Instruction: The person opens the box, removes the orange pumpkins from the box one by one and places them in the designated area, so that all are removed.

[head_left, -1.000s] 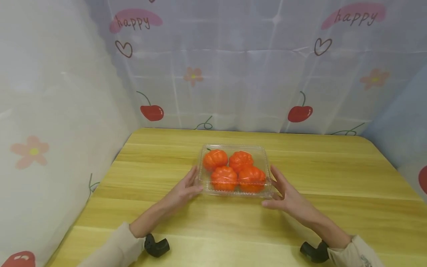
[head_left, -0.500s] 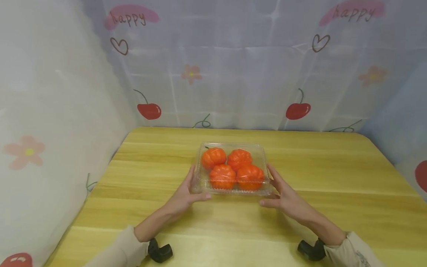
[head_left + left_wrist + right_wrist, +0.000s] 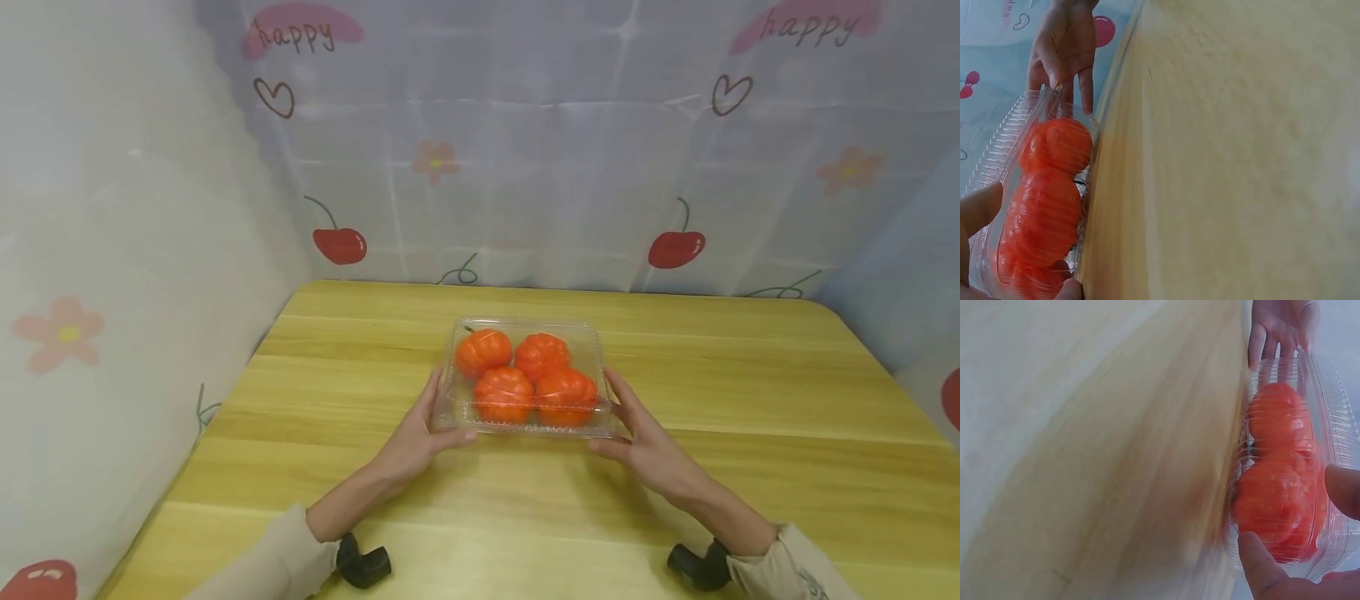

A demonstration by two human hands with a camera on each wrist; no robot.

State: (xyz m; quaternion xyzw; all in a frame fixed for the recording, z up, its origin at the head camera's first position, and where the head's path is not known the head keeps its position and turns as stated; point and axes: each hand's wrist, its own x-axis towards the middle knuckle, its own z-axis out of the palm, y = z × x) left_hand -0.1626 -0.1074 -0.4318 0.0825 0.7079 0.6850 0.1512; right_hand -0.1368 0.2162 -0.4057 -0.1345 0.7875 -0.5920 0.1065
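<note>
A clear plastic clamshell box (image 3: 581, 333) with its lid down sits between both hands near the middle of the table. Inside are several small orange pumpkins (image 3: 504, 395), one showing a green stem. My left hand (image 3: 411, 442) grips the box's left side, its thumb by the front corner. On the opposite side my right hand (image 3: 654, 450) holds the box, fingers along the side and thumb near the front edge. In the right wrist view, the thumb (image 3: 1344, 490) lies at the lid's rim and a finger is low on the wall. Whether the base touches the table cannot be told.
The wooden table (image 3: 360, 333) extends around the box. A printed curtain (image 3: 517, 192) with cherries and flowers hangs behind it, and pale sheets (image 3: 150, 250) flank the sides. A black wrist mount (image 3: 363, 567) is on each forearm.
My left hand has come in closer on the box, its thumb sliding right along the front edge. The right hand has barely moved, and the box stays in nearly the same place.
</note>
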